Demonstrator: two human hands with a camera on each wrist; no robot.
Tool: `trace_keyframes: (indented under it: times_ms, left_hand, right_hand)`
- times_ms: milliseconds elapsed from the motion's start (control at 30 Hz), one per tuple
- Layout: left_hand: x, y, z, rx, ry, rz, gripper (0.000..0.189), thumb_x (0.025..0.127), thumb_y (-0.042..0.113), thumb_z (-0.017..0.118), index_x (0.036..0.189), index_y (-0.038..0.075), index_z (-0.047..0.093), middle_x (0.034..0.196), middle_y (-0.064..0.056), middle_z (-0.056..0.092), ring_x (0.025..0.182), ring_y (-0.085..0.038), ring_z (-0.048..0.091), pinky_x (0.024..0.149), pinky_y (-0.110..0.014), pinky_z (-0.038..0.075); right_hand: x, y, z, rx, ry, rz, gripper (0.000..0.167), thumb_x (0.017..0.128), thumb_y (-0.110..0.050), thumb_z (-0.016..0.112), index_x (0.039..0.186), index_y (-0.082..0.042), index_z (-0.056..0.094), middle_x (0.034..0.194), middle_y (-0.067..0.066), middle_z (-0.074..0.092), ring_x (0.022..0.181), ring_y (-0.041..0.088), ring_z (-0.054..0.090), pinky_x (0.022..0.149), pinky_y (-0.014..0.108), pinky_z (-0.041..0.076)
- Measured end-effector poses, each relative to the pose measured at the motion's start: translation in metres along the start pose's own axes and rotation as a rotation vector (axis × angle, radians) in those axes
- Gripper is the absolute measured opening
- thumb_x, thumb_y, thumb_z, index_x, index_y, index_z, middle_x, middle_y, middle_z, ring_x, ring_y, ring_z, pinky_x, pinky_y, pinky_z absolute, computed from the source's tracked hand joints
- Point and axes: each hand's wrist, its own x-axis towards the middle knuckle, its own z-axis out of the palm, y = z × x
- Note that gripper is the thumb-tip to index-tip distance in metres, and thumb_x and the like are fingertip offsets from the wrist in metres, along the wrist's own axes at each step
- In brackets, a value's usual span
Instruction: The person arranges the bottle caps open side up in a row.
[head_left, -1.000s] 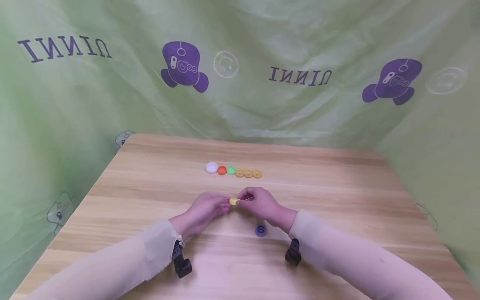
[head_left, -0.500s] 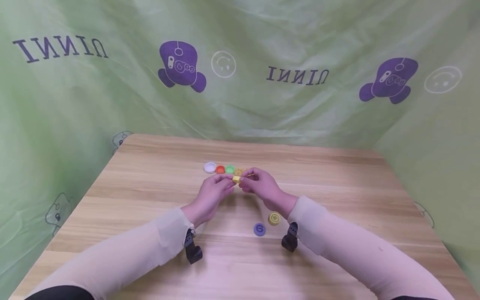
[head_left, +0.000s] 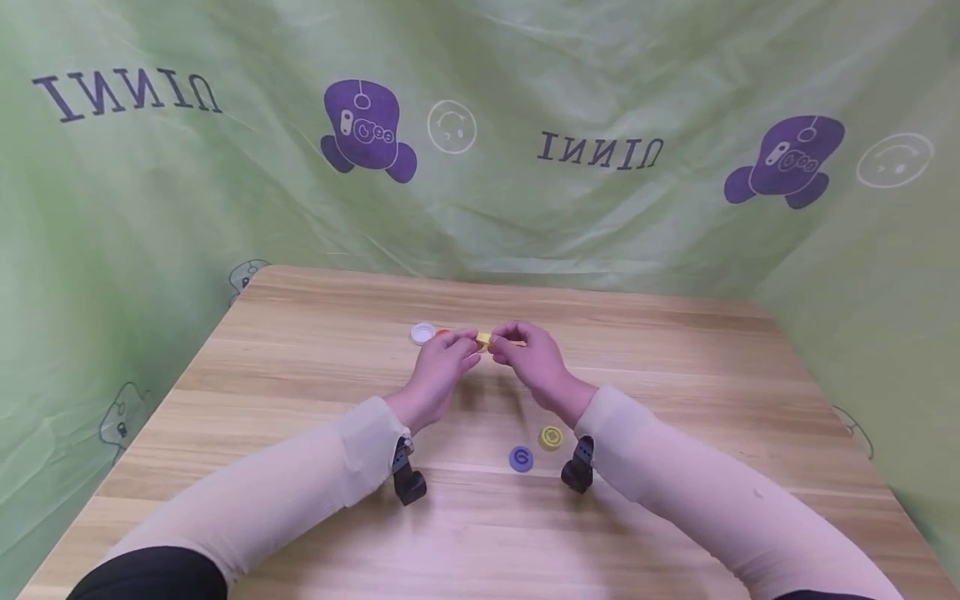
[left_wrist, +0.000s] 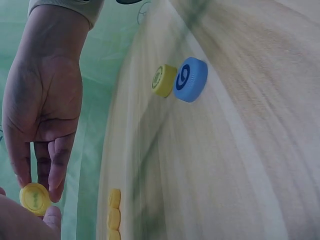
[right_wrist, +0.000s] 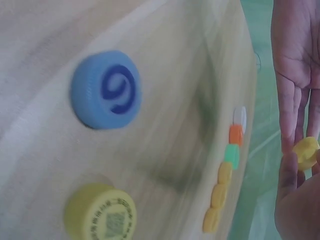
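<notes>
Between my two hands is a small round yellow bottle cap (head_left: 483, 340), held above the far row of caps. My left hand (head_left: 437, 377) pinches its left side with the fingertips, and my right hand (head_left: 537, 367) pinches the right side. The left wrist view shows the broad face of this yellow cap (left_wrist: 35, 199) with a faint mark in the middle. In the right wrist view, fingers of both hands meet around the yellow cap (right_wrist: 305, 152). Closer to my body lie a blue cap (head_left: 521, 458) marked with a dark curl and another yellow cap (head_left: 551, 437) bearing a printed code.
A row on the far part of the wooden table (head_left: 300, 367) has a white cap (head_left: 423, 333), an orange cap (right_wrist: 236, 135), a green cap (right_wrist: 231, 155) and three yellow caps (right_wrist: 218, 196). My hands hide most of it in the head view. A green printed curtain (head_left: 495, 225) hangs behind.
Both hands have moved forward from mid-table to the row with the yellow cap between them, now covering most of the row. The loose yellow cap has come out from behind my right wrist.
</notes>
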Motion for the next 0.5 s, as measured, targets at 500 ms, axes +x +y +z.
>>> trace_keyframes:
  times_ms: [500]
  left_hand:
    - [0.012, -0.003, 0.015, 0.014, 0.001, 0.037, 0.039, 0.102, -0.001, 0.050, 0.139, -0.013, 0.053, 0.139, -0.027, 0.057, 0.128, -0.036, 0.057, 0.107, -0.037, 0.051]
  right_hand:
    - [0.012, -0.001, -0.011, -0.011, 0.065, -0.001, 0.031, 0.107, -0.010, 0.053, 0.129, 0.012, 0.060, 0.123, 0.023, 0.061, 0.101, 0.027, 0.067, 0.081, 0.024, 0.061]
